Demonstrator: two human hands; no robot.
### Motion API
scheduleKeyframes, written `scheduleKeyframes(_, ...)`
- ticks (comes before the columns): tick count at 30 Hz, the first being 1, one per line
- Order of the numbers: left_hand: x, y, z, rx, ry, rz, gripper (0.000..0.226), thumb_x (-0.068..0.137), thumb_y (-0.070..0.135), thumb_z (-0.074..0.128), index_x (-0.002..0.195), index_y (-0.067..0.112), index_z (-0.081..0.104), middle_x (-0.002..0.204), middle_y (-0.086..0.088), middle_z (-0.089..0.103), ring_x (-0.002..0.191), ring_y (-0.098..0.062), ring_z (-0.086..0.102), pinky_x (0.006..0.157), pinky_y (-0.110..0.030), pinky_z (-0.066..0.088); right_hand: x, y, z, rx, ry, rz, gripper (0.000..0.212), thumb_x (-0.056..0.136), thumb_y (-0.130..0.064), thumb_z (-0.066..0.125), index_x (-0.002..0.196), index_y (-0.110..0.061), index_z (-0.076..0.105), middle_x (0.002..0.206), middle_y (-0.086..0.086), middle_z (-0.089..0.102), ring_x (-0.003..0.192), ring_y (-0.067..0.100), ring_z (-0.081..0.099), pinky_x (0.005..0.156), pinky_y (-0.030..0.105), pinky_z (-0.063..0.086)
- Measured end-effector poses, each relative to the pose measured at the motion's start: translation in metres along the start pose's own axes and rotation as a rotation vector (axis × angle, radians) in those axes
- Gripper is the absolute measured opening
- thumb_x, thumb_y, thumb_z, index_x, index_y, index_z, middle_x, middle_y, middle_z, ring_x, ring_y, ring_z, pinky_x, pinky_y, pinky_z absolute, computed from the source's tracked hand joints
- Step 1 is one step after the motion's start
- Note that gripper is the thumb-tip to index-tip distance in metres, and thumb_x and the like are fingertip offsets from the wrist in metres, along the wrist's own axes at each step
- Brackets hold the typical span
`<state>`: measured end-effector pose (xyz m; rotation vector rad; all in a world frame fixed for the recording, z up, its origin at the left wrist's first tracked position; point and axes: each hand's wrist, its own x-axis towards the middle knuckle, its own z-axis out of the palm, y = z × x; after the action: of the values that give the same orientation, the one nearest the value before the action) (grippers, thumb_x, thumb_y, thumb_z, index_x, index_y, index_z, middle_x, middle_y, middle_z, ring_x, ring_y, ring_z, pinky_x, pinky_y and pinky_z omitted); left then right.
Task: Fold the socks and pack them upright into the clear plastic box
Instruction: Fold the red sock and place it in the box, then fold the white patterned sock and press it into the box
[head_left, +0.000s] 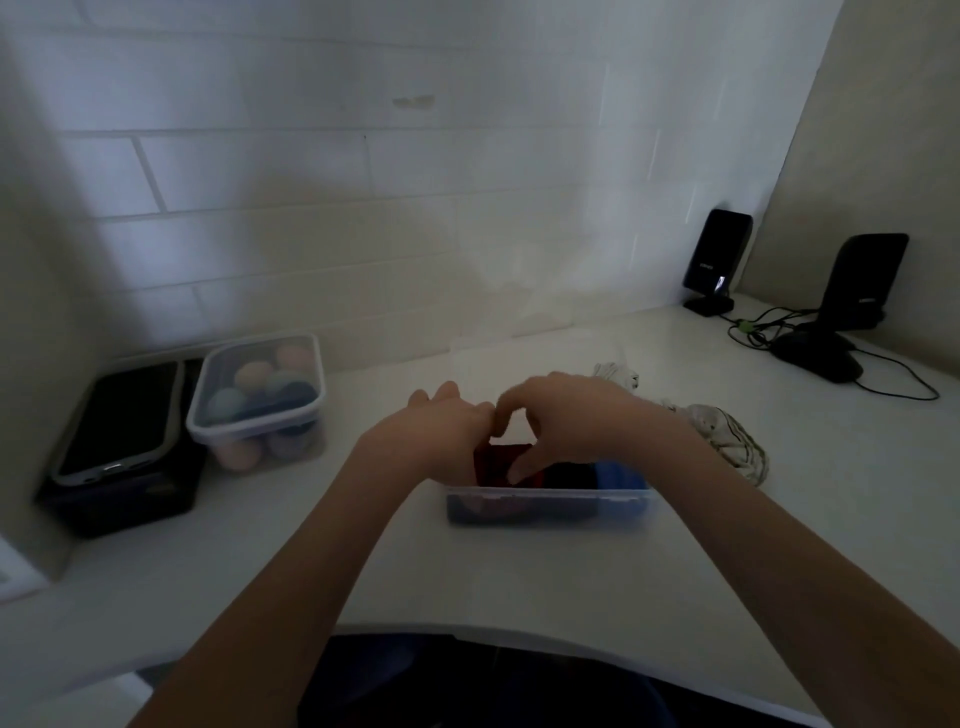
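Both hands meet over the clear plastic box at table centre, the left hand curled, the right hand pinching the dark red sock at its folded top, soft, light and floppy; unfolded pale socks wait at 2 o'clock.

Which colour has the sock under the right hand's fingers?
Dark red sock, seen in the head view, inside the box.
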<state>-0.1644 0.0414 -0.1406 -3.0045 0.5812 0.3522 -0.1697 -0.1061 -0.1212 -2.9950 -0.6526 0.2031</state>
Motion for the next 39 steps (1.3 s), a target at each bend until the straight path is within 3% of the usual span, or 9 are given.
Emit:
scheduleKeyframes(3,0.001,-0.001,0.001,-0.004,0.000,-0.007,0.054,0.078,0.049,0.062,0.123,0.026,0.043,0.121,-0.011,0.038,0.107,-0.031,0.039,0.089,-0.039,0.039,-0.004,0.000,0.002,-0.023,0.118,-0.016,0.027,0.075,-0.043,0.072,0.098,-0.034,0.062,0.070,-0.016,0.042,0.078,0.012,0.048,0.062,0.027,0.036)
scheduleKeyframes(9,-0.004,0.001,-0.001,-0.012,0.001,-0.015,0.039,0.080,0.041,0.062,0.111,0.022,0.047,0.115,-0.010,0.037,0.093,-0.025,0.034,0.081,-0.035,0.037,-0.005,0.006,0.019,-0.147,0.019,0.056,0.040,0.078,-0.051,0.065,0.117,-0.041,0.063,0.108,-0.005,0.067,0.098,0.018,0.063,0.066,0.025,0.037)
scheduleKeyframes(13,-0.005,0.003,-0.002,-0.015,0.017,-0.006,0.033,0.085,0.036,0.057,0.113,0.023,0.048,0.116,-0.010,0.037,0.094,-0.024,0.035,0.080,-0.033,0.036,-0.002,0.010,0.023,-0.116,-0.054,0.069,0.041,0.079,-0.056,0.062,0.119,-0.045,0.060,0.110,-0.005,0.068,0.099,0.019,0.063,0.068,0.025,0.039)
scheduleKeyframes(19,-0.003,-0.003,0.000,-0.099,0.009,0.000,0.044,0.074,0.044,0.070,0.110,0.029,0.050,0.113,-0.005,0.037,0.093,-0.024,0.043,0.082,-0.032,0.040,0.000,0.012,0.025,-0.047,-0.030,0.073,0.044,0.077,-0.053,0.066,0.118,-0.041,0.061,0.108,-0.003,0.069,0.098,0.020,0.063,0.074,0.029,0.047)
scheduleKeyframes(24,-0.013,-0.017,-0.003,-0.282,0.121,0.104,0.037,0.078,0.031,0.071,0.111,0.024,0.055,0.116,0.000,0.054,0.102,-0.015,0.052,0.084,-0.028,0.045,-0.015,0.018,0.023,0.068,0.092,0.051,0.045,0.072,-0.057,0.068,0.114,-0.041,0.062,0.088,-0.011,0.061,0.086,0.012,0.059,0.055,0.022,0.036)
scheduleKeyframes(29,-0.019,-0.022,0.003,-0.477,0.428,0.167,0.013,0.086,0.014,0.061,0.087,0.026,0.058,0.098,0.008,0.063,0.091,-0.008,0.059,0.078,-0.021,0.044,-0.031,0.035,0.015,0.294,0.328,0.090,0.031,0.078,-0.054,0.062,0.103,-0.037,0.067,0.066,-0.014,0.052,0.058,0.002,0.047,0.059,0.024,0.041)
scheduleKeyframes(34,-0.016,-0.007,0.024,-0.611,0.659,0.189,0.009,0.088,0.017,0.057,0.090,0.025,0.060,0.093,0.011,0.062,0.091,-0.004,0.056,0.082,-0.018,0.039,-0.046,0.075,0.028,0.404,0.678,0.266,0.015,0.089,-0.033,0.057,0.097,-0.029,0.068,0.080,-0.006,0.065,0.063,0.008,0.054,0.060,0.026,0.042)
scheduleKeyframes(36,-0.013,0.004,0.032,-0.650,0.698,0.191,0.008,0.089,0.021,0.056,0.097,0.023,0.059,0.100,0.009,0.063,0.098,-0.007,0.056,0.087,-0.022,0.042,-0.049,0.093,0.040,0.351,0.598,0.372,0.020,0.090,-0.027,0.056,0.108,-0.026,0.065,0.098,0.000,0.068,0.078,0.016,0.060,0.068,0.029,0.045)
scheduleKeyframes(39,-0.006,0.017,0.045,-0.663,0.675,0.175,0.017,0.090,0.028,0.055,0.107,0.023,0.055,0.110,0.005,0.062,0.104,-0.010,0.055,0.093,-0.026,0.043,-0.055,0.102,0.058,0.325,0.286,0.405,0.034,0.089,-0.032,0.053,0.123,-0.032,0.058,0.121,0.001,0.065,0.106,0.023,0.060,0.089,0.037,0.049)
